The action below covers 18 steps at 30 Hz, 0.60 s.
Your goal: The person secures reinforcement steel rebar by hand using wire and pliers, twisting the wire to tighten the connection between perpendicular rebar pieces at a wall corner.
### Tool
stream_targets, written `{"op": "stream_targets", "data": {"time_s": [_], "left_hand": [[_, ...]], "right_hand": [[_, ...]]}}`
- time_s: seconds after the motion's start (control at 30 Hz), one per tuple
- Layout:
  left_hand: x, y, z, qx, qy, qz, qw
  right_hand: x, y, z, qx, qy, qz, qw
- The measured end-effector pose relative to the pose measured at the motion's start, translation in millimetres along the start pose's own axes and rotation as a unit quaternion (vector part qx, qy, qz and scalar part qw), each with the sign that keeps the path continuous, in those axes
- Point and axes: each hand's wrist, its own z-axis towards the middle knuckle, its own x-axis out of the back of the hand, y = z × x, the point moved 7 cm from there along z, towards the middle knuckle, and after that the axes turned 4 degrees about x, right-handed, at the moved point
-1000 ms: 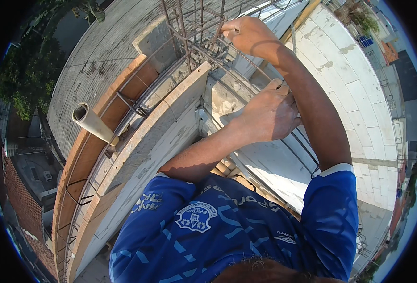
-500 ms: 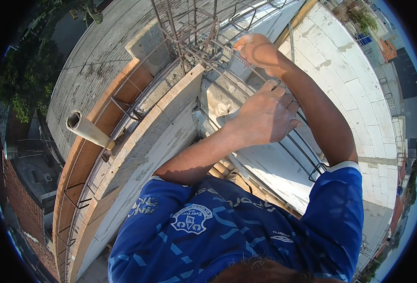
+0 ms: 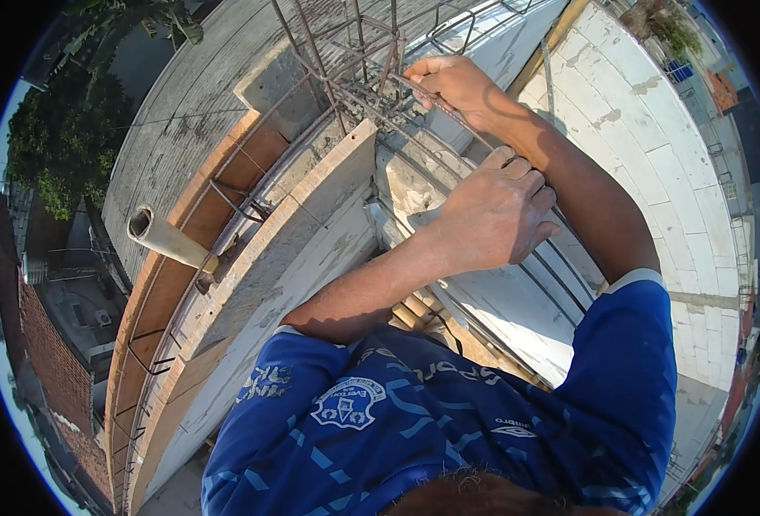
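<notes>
- At the far left, a green tree (image 3: 70, 146) stands beside a long grey roof (image 3: 186, 120), and a reddish brick surface (image 3: 53, 344) lies below it at the near left
- Right of that, a pale pipe (image 3: 169, 241) leans out to the left over the formwork, its open end toward the far left
- The formwork runs from near left to far middle: an orange-brown outer board (image 3: 193, 193) and a greyish inner board (image 3: 268, 225), with bent steel between them
- Where the boards end at the far middle, upright bars (image 3: 305, 39) rise beside rough concrete and cross other thin steel
- My blue shirt (image 3: 449, 413) fills the near middle, below both arms
- My right hand (image 3: 457, 89), the farther one, has its fingers bent at the far part of a steel bar (image 3: 468, 129), thumb and forefinger close to the crossing steel; I cannot tell whether they grip it
- That steel bar slants from the far middle toward the near right, between my two hands
- My left hand (image 3: 496, 206), nearer and slightly to the right, is clenched, knuckles up and thumb poking out to the right; the steel bar runs up to it, but what the fist holds is hidden
- At the right, a wall of pale blocks (image 3: 655, 172) curves from far to near
</notes>
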Motion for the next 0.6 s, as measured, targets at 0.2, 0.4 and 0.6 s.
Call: {"op": "stream_targets", "data": {"time_s": [0.2,0.4,0.6], "left_hand": [[1,-5,-4,0.017,0.021,-0.029,0.999],[8,-4,-3,0.012,0.038,-0.051,0.998],[12,-4,-5,-0.004,0.051,-0.066,0.997]], "right_hand": [[-3,-29,-9,0.059,0.03,-0.047,0.997],[-2,-38,-12,0.029,0.03,-0.083,0.996],[-4,-36,-3,0.003,-0.02,-0.031,0.999]]}}
